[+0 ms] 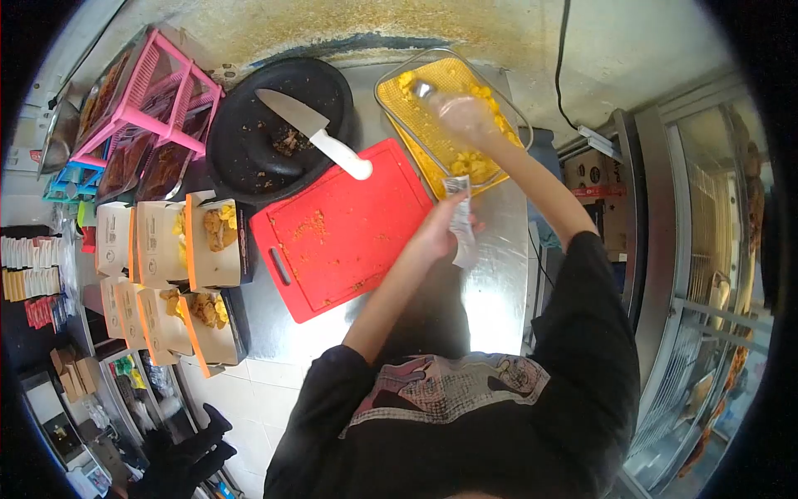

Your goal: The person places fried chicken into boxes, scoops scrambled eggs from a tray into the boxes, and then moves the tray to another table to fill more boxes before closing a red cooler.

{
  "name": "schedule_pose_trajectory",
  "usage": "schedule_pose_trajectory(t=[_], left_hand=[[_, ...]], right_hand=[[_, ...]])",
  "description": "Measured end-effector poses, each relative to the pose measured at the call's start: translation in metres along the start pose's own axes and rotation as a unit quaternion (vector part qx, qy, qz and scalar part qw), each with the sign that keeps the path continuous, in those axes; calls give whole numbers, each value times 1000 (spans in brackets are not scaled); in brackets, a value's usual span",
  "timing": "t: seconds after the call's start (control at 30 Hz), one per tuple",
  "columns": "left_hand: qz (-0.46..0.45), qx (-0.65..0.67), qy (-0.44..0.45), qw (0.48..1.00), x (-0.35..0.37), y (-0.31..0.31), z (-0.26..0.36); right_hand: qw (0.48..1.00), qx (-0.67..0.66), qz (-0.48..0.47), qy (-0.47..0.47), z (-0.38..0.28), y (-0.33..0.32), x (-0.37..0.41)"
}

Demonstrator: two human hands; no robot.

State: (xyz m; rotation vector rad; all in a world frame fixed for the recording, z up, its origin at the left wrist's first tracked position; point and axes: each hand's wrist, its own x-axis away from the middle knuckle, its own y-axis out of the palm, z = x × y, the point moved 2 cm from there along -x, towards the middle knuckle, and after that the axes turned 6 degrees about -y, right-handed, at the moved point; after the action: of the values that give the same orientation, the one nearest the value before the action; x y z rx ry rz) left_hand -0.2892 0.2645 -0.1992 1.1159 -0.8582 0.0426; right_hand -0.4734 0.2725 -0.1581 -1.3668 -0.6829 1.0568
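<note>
My left hand (438,231) is closed around a small white paper bag (461,218) with grey print, held near the front edge of a yellow basket tray (434,110). Over that tray is my right hand (465,119), slightly blurred and seemingly in a clear plastic glove. A shiny metal utensil, apparently a scoop (424,89), sticks out from its grip. Yellow food pieces (472,165) lie along the tray's right side and lower end. Whether the bag contains anything is hidden.
Left of the tray lies a red cutting board (349,229) with crumbs. A white-handled knife (307,121) rests across a black pan (229,125). Open boxes (208,270) with fried chicken and yellow pieces stand farther left, below a pink rack (154,91). A glass cabinet (698,333) is at right.
</note>
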Motion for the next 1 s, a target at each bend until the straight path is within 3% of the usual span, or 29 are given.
schedule_pose_trajectory(t=[0.03,0.1,0.23,0.3,0.4,0.53,0.6,0.73,0.8,0.83,0.93,1.0], left_hand=[[15,22,-1,1000,-1,10,-2],[38,64,11,997,-6,21,-3],[29,75,11,997,-1,29,2],[32,105,52,993,9,29,8],[22,163,57,985,16,24,20],[-21,195,40,980,13,20,14],[14,176,68,982,20,26,15],[43,172,115,977,28,32,18],[62,129,141,980,33,31,19],[62,130,140,980,34,30,20],[41,158,171,972,33,22,22],[-14,183,174,967,26,13,23]], right_hand=[[1000,-1,-2,-5,-1,-2,-2],[989,71,-59,-116,-3,-3,-7],[995,53,-47,-67,11,-2,-33],[991,90,62,-72,10,10,-40],[993,-8,34,-115,2,16,-17],[980,42,4,-194,-2,-6,-9],[990,25,-114,-82,-8,-34,-15],[1000,-15,-14,-23,13,8,-26],[989,85,-109,-47,11,20,-13],[989,85,-110,-47,6,13,-3],[986,-31,-107,-127,-27,-36,42],[965,-58,-250,-55,-44,-85,53]])
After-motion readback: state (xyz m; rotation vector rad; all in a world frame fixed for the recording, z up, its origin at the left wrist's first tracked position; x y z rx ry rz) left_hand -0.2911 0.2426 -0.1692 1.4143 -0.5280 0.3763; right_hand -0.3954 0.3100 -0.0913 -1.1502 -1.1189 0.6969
